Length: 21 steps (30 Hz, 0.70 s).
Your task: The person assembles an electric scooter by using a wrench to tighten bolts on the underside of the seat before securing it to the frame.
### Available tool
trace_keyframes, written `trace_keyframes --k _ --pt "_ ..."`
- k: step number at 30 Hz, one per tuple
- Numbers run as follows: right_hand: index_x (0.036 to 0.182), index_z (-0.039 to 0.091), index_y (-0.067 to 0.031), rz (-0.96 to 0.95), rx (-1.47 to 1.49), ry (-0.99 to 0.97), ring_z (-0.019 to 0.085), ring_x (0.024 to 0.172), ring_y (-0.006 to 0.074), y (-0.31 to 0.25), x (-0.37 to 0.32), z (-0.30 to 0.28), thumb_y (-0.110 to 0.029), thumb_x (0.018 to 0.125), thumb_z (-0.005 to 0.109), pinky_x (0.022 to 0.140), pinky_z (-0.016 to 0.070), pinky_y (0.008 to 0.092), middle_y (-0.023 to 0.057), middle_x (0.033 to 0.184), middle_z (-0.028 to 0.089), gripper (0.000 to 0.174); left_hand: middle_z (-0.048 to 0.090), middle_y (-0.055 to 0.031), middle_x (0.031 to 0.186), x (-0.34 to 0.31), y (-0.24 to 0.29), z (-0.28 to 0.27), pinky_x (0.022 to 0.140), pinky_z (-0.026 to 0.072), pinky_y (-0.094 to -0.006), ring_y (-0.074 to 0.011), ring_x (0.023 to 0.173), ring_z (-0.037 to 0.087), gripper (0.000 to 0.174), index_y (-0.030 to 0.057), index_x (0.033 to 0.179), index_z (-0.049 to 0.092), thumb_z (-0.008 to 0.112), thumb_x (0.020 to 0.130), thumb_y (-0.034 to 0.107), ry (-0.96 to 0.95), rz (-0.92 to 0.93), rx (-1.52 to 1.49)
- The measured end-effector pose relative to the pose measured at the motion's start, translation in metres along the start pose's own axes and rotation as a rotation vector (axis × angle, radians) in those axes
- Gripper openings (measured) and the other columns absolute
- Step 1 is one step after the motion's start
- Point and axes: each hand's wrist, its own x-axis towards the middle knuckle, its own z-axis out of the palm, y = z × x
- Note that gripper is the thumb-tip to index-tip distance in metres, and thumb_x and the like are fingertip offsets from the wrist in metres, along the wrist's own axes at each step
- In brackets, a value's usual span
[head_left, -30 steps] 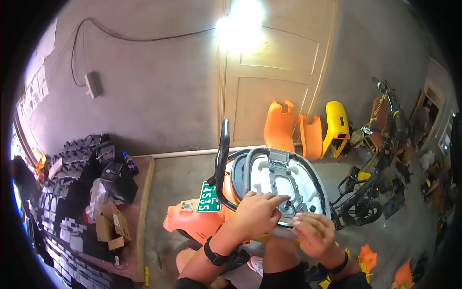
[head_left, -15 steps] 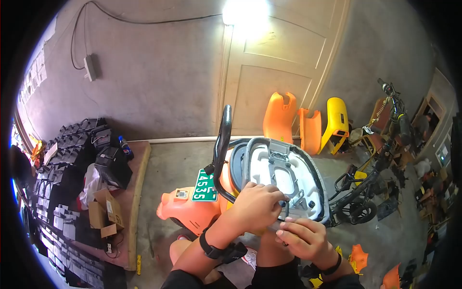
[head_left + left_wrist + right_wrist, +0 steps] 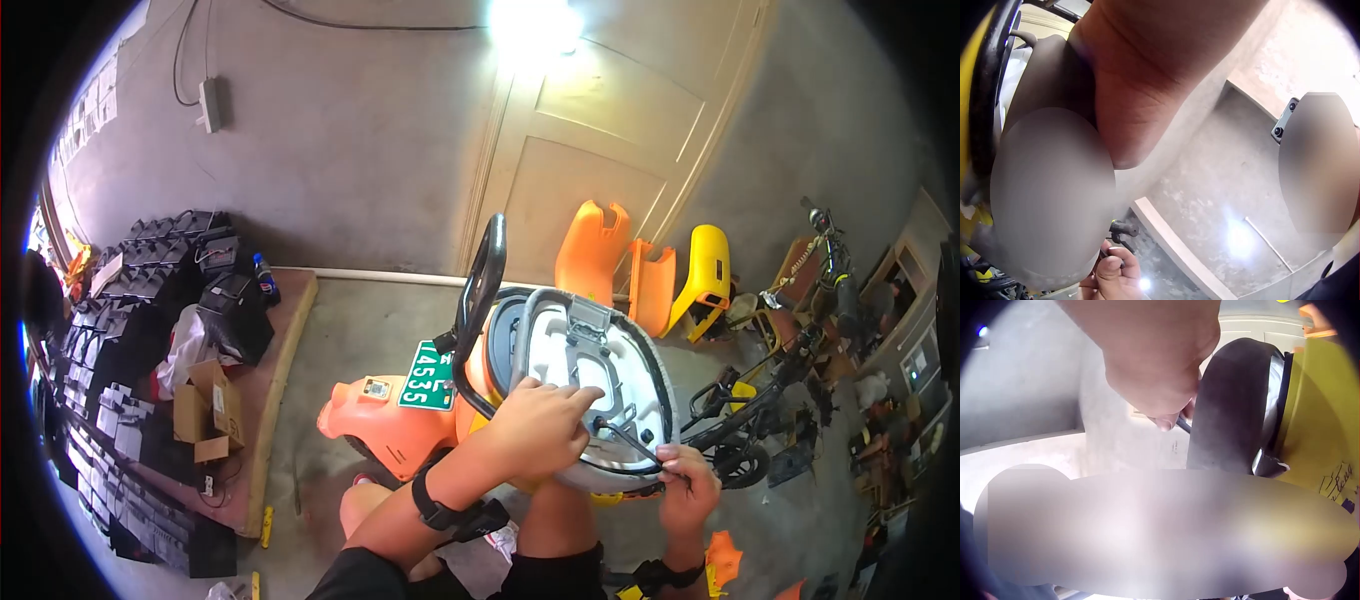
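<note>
A tilted-up scooter seat (image 3: 655,375) shows its white and grey underside in the head view. My left hand (image 3: 535,425) curls over its near left rim, index finger stretched across the underside; the thumb is hidden. My right hand (image 3: 690,490) pinches the outer end of a slim dark wrench (image 3: 632,443) beside the near right rim. The wrench's inner end sits at a fastener by the hinge bracket (image 3: 612,415). In the right wrist view, a short piece of the wrench (image 3: 1183,424) shows between the fingers and the dark seat (image 3: 1232,406).
The orange scooter body (image 3: 390,425) carries a green plate (image 3: 428,378) and a black grab bar (image 3: 480,290). Orange and yellow panels (image 3: 700,275) lean by the door. Black battery cases (image 3: 235,310) and an open carton (image 3: 210,405) crowd a low platform at left. A bike frame (image 3: 790,375) stands right.
My right hand closes on the wrench's outer end and swings it to the right, away from my left hand. The left hand stays at the seat rim. The head view shifts slightly.
</note>
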Motion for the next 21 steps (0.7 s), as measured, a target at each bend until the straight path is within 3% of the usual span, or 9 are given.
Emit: trace_keyframes --k 4,6,10,13,14,16,18,19,21 --pt "0.099 0.061 -0.0005 -0.032 0.027 0.037 0.076 0.095 0.0299 0.022 -0.027 0.002 0.014 0.087 0.066 0.088 0.0607 0.0385 0.0178 0.102 0.076 0.019 0.076 -0.0122 0.107 -0.001 -0.005 0.006 0.093 0.0458 -0.0457 -0.0320 0.101 0.072 0.044 0.0061 0.130 0.068 0.060 0.090 0.021 0.013 0.057 0.017" --pt "0.104 0.056 -0.0007 -0.037 0.100 0.333 0.071 0.097 0.0273 0.025 -0.027 0.004 0.010 0.097 0.058 0.093 0.0579 0.0402 0.0210 0.113 0.072 0.012 0.076 -0.0123 0.107 0.000 -0.005 0.004 0.093 0.0454 -0.0454 -0.0315 0.101 0.072 0.043 0.0052 0.129 0.068 0.058 0.090 0.021 -0.004 0.028 0.008" --pt "0.112 0.052 0.0006 -0.122 -0.267 0.493 0.067 0.105 0.0316 -0.002 0.024 0.002 -0.017 0.113 0.050 0.102 0.0540 0.0495 0.0202 0.117 0.065 0.017 0.076 -0.0131 0.108 -0.001 -0.003 0.003 0.092 0.0457 -0.0450 -0.0310 0.101 0.072 0.044 0.0056 0.131 0.067 0.059 0.090 0.020 -0.029 0.030 0.009" --pt "0.133 0.050 0.0055 -0.132 0.184 0.354 0.066 0.097 0.0266 -0.015 0.056 0.005 -0.016 0.113 0.048 0.093 0.0565 0.0432 0.0149 0.109 0.062 0.029 0.076 -0.0132 0.105 -0.001 -0.003 0.003 0.092 0.0461 -0.0452 -0.0320 0.100 0.072 0.045 0.0060 0.133 0.065 0.060 0.090 0.019 0.007 0.037 0.009" --pt "0.138 0.052 0.0032 0.127 0.182 0.195 0.064 0.091 0.0221 -0.012 0.052 -0.007 -0.013 0.114 0.046 0.084 0.0564 0.0396 0.0109 0.105 0.060 0.030 0.075 -0.0142 0.102 0.000 -0.001 -0.001 0.092 0.0462 -0.0452 -0.0327 0.098 0.071 0.045 0.0067 0.133 0.064 0.061 0.090 0.020 -0.007 0.030 0.005" --pt "0.125 0.066 -0.0036 0.171 -0.322 -0.181 0.068 0.087 0.0279 -0.052 0.101 0.006 -0.010 0.104 0.061 0.080 0.0559 0.0379 0.0162 0.103 0.068 0.022 0.075 -0.0152 0.100 -0.001 -0.004 0.004 0.092 0.0462 -0.0452 -0.0334 0.097 0.071 0.045 0.0065 0.133 0.064 0.061 0.090 0.021 0.040 0.059 -0.010" --pt "0.119 0.069 -0.0066 0.187 -0.355 -0.623 0.068 0.093 0.0325 -0.039 0.114 0.017 -0.016 0.096 0.073 0.083 0.0568 0.0418 0.0178 0.103 0.069 0.025 0.075 -0.0154 0.099 -0.001 -0.005 0.004 0.092 0.0461 -0.0454 -0.0336 0.097 0.071 0.045 0.0061 0.133 0.063 0.060 0.091 0.021 0.034 0.062 -0.007" --pt "0.119 0.069 -0.0066 0.187 -0.355 -0.625 0.068 0.093 0.0325 -0.032 0.121 0.022 -0.016 0.096 0.073 0.083 0.0568 0.0418 0.0178 0.103 0.069 0.025 0.075 -0.0155 0.099 -0.002 -0.005 0.004 0.092 0.0461 -0.0456 -0.0338 0.096 0.070 0.045 0.0057 0.133 0.062 0.060 0.091 0.021 0.035 0.057 0.000" --pt "0.106 0.073 -0.0052 -0.151 -0.372 -0.817 0.068 0.095 0.0341 -0.021 0.134 0.032 -0.021 0.088 0.080 0.085 0.0560 0.0410 0.0115 0.099 0.070 0.025 0.075 -0.0156 0.099 -0.001 -0.005 0.003 0.091 0.0460 -0.0456 -0.0339 0.097 0.070 0.045 0.0055 0.134 0.062 0.060 0.091 0.021 0.023 0.044 -0.003"
